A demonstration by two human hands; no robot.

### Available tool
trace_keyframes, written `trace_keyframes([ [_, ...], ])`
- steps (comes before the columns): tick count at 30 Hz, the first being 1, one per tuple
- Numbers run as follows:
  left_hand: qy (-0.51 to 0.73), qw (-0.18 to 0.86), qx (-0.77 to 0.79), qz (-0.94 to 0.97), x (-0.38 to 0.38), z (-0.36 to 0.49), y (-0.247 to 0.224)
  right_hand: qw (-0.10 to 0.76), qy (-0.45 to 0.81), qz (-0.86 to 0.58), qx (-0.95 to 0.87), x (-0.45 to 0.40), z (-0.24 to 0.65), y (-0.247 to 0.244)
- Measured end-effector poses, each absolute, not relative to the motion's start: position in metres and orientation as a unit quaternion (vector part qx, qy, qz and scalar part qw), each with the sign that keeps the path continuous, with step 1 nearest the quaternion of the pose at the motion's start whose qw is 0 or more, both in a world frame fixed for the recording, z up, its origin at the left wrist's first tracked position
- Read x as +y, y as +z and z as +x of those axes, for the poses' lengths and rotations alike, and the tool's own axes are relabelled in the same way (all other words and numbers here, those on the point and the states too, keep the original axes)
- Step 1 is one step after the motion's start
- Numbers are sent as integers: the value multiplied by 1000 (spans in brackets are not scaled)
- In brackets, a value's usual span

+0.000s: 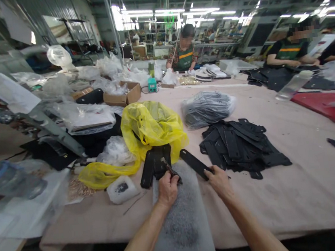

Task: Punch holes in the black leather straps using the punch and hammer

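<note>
My left hand (168, 188) is closed around a small dark hand tool (166, 165) with a metallic tip; its exact kind does not show clearly. Between the fingers of my right hand (218, 178) is the near end of a flat black strip (193, 163), which has a slot near its far end. Under both hands lies a whitish translucent sheet (182, 225) speckled with black. Just beyond my left hand, more black strips (147, 170) rest against a yellow plastic bag (151, 123). To the right of my right hand is a loose pile of black pieces (240, 145).
A white block with a black-stained hollow (122, 189) sits at left. Behind the pile lies a plastic-wrapped grey bundle (208, 107). A cardboard box (123, 93) and a metal post (55, 131) stand at left. Two people (185, 54) work across the pinkish table (286, 200).
</note>
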State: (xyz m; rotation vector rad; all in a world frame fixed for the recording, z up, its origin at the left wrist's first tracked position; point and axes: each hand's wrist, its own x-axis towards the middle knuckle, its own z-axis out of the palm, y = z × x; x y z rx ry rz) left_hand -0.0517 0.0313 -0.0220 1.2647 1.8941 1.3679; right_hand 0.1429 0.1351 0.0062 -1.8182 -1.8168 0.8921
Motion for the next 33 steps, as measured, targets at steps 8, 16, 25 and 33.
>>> trace_keyframes([
  [8,498,232,664,507,27,-50,-25,334,125,-739,-571,203,172,63],
  [16,530,175,620,552,20,-48,-26,178,357,-478,-782,141,38,51],
  [25,548,71,605,573,-13,-55,-25,72,179,-483,-854,116,-32,51],
  [33,536,18,582,611,0,-67,-40,92,281,-586,-755,124,-35,33],
])
